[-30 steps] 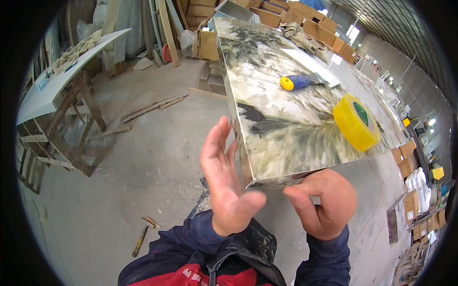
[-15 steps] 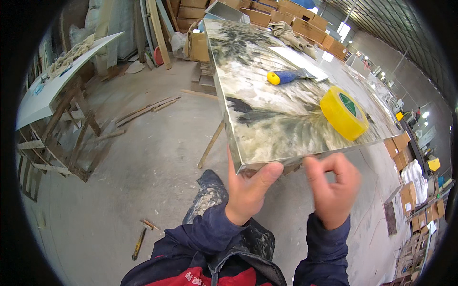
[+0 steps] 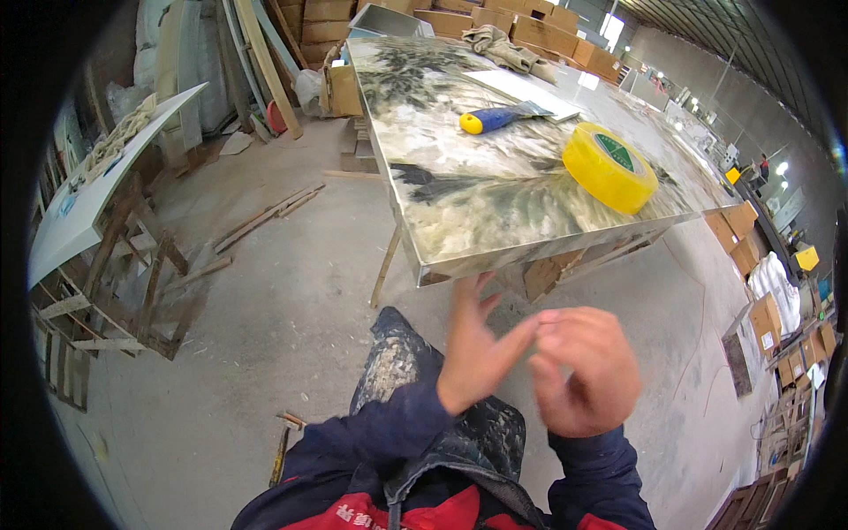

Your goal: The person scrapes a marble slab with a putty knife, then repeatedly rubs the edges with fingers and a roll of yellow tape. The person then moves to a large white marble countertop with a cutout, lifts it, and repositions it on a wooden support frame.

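My left hand [image 3: 477,349] is off the slab, just below its near corner, fingers spread and slightly blurred. Its thumb tip meets the curled fingertips of my right hand [image 3: 590,371], which is closed; whatever may be pinched there is hidden. Above both hands lies a glossy marble-patterned slab [image 3: 495,199] with a thick front edge. A yellow roll of packing tape [image 3: 579,163] rests flat near that edge. Behind the roll is a putty knife [image 3: 499,118] with a blue and yellow handle, its blade toward a white flat strip [image 3: 521,94].
Grey gloves or cloth [image 3: 508,50] lie at the slab's far side. On the left stands a white panel [image 3: 106,168] on a wooden frame. Timber strips [image 3: 265,216] and a hammer [image 3: 281,450] are on the floor. Cardboard boxes [image 3: 556,40] are stacked behind.
My left hand has let go of the slab's corner and dropped below it. My right hand has come left and down to meet it. The slab sits higher and further left in view.
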`<control>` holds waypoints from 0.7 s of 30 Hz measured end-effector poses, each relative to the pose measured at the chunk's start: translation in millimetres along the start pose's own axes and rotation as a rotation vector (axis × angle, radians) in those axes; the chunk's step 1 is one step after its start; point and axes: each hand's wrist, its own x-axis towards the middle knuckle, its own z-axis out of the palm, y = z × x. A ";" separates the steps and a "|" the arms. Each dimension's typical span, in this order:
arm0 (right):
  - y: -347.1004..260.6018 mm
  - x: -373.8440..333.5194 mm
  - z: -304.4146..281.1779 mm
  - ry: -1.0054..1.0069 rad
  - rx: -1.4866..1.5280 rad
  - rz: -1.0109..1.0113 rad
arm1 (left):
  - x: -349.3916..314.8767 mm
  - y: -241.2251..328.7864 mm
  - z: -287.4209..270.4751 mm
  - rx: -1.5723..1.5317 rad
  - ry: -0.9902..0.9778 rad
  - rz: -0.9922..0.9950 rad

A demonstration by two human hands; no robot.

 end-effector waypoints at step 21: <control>-56.2 -6.4 67.1 -0.198 1.665 0.958 | -5.3 75.7 -128.9 0.052 0.125 0.296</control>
